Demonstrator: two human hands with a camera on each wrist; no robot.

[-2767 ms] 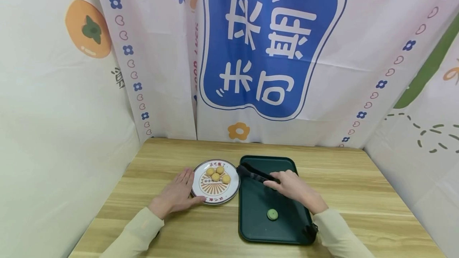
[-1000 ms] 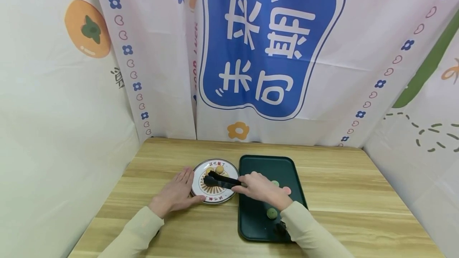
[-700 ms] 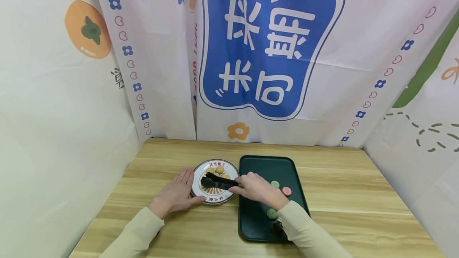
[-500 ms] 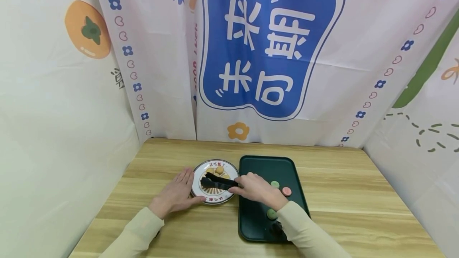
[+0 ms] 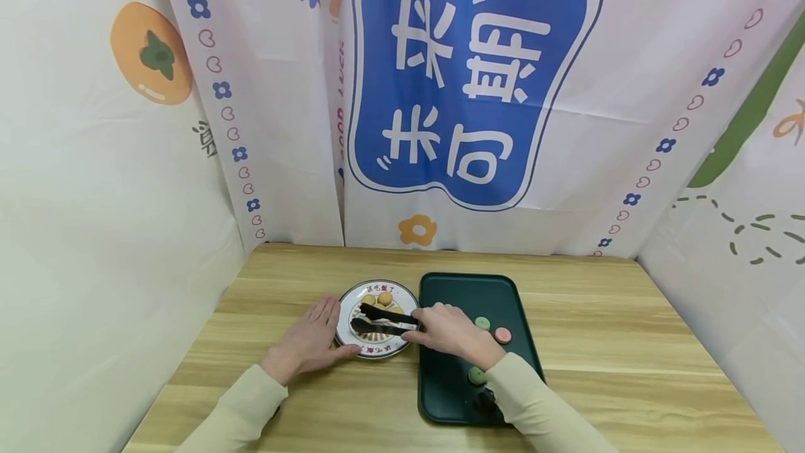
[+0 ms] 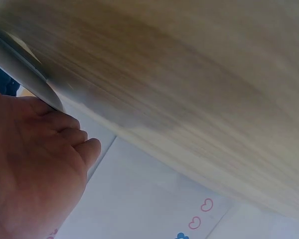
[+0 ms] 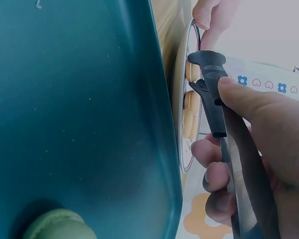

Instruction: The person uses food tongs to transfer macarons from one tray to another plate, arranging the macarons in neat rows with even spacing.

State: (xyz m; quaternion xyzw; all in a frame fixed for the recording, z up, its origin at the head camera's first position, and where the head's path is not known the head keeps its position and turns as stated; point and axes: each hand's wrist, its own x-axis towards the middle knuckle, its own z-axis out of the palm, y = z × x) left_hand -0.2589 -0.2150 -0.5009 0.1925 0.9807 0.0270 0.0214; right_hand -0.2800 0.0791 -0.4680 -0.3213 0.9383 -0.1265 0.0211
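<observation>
My right hand (image 5: 455, 331) holds black tongs (image 5: 385, 329) over a round white plate (image 5: 352, 299), their two tips spread apart. Beneath and behind them lie several yellow macarons (image 5: 384, 298), partly covered by the tongs in the head view. In the right wrist view, thumb and curled fingers grip the tongs (image 7: 217, 109), whose ends stand near the macarons (image 7: 191, 102). My left hand (image 5: 308, 338) rests at the plate's left rim, fingers straight and thumb along the near edge. The left wrist view shows that hand (image 6: 35, 149) against the plate's edge.
Right of the plate lies a dark green tray (image 5: 453, 397). On it are a green macaron (image 5: 476, 375), another green macaron (image 5: 481, 323) and a pink macaron (image 5: 502, 335). A printed cloth (image 5: 289, 159) hangs behind the wooden table (image 5: 629, 369).
My right hand has carried the tongs left from above the tray to the plate, uncovering two macarons on the tray. The tongs' tips have since spread apart. My left hand has stayed put.
</observation>
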